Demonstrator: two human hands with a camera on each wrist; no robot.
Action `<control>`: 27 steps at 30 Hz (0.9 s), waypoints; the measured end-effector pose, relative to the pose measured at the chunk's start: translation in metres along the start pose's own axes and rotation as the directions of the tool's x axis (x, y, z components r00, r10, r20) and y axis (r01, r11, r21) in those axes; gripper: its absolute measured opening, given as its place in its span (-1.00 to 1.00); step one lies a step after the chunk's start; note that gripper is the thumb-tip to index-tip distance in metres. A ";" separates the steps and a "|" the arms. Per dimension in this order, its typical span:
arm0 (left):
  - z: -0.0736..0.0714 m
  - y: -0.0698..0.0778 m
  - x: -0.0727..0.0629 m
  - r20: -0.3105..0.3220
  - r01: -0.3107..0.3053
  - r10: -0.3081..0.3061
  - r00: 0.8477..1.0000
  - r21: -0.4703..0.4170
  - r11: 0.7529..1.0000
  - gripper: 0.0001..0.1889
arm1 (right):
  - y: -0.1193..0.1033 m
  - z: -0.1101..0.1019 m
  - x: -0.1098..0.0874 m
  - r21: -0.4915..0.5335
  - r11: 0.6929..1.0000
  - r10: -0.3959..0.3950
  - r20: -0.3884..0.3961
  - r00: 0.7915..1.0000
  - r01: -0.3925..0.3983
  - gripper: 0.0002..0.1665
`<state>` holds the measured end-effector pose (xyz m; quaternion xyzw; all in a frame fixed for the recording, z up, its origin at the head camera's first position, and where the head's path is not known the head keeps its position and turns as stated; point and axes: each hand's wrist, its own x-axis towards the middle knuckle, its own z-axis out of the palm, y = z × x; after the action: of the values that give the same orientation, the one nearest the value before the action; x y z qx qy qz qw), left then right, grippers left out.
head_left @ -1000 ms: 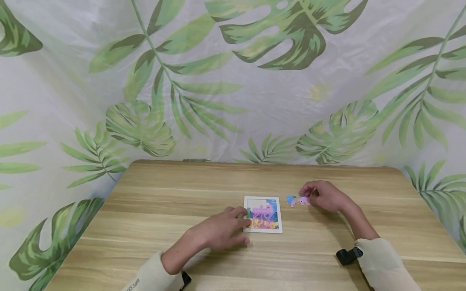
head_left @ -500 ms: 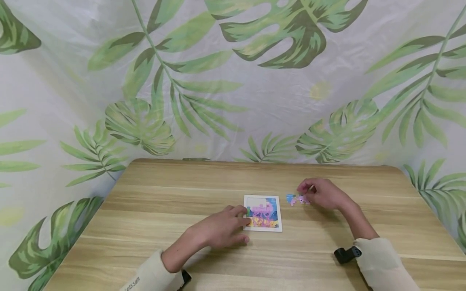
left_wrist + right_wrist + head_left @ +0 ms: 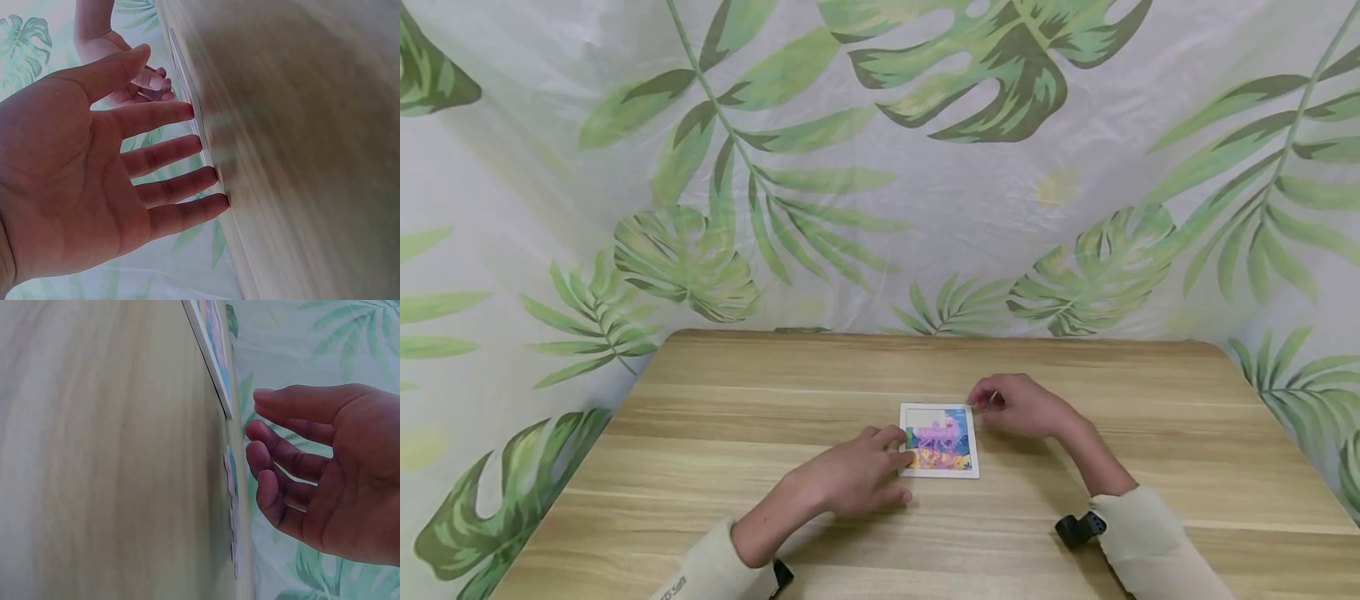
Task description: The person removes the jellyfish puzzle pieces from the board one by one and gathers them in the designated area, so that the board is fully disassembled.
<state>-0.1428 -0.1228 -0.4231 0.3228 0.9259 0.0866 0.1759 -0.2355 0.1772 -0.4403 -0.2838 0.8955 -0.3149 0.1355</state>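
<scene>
1. The jigsaw tray [image 3: 943, 474] lies flat on the wooden table [image 3: 700, 450], between the 2 hands, with its upper-left part blank. The loose pieces [image 3: 232, 512] lie on the table just beside the tray's right side, under the right hand; seen edge-on, their count is unclear.
2. The left hand [image 3: 857, 473] is spread, its fingers straight at the tray's left edge – it pinches nothing.
3. The right hand [image 3: 1026, 406] hovers over the loose pieces near the tray's top-right corner, fingers loosely curved, thumb apart from them; no piece shows in its grip.
4. The step in hand looks like choosing a piece. Thin, flat pieces probably lift best by an edge, between thumb and 1 fingertip. Light, steady pressure from the left hand should keep the tray from sliding.
5. Compared with 0.5 s ago, the right hand is further left, closer to the tray, and now hides the pieces from the head camera. The left hand and tray look nearly unchanged – the blank part too.
</scene>
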 end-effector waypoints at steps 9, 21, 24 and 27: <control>0.001 0.002 -0.001 -0.008 0.006 -0.006 1.000 0.027 1.000 -0.40 | -0.011 0.009 0.011 -0.003 1.000 -0.022 0.031 0.999 0.023 -0.76; 0.000 0.001 0.000 0.000 0.000 0.000 1.000 0.039 0.999 -0.43 | -0.014 0.021 0.019 -0.033 0.999 0.016 0.047 0.999 -0.014 -0.73; -0.001 -0.003 0.001 0.000 -0.013 0.013 1.000 0.008 1.000 -0.44 | -0.015 0.022 0.019 -0.040 0.999 0.027 0.042 0.999 -0.026 -0.71; -0.002 -0.006 0.001 -0.008 -0.035 0.034 0.999 -0.031 0.999 -0.46 | -0.016 0.023 0.018 -0.043 0.999 0.023 0.038 0.999 -0.021 -0.71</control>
<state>-0.1477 -0.1270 -0.4234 0.3357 0.9194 0.1052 0.1759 -0.2337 0.1450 -0.4491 -0.2828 0.9023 -0.2888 0.1501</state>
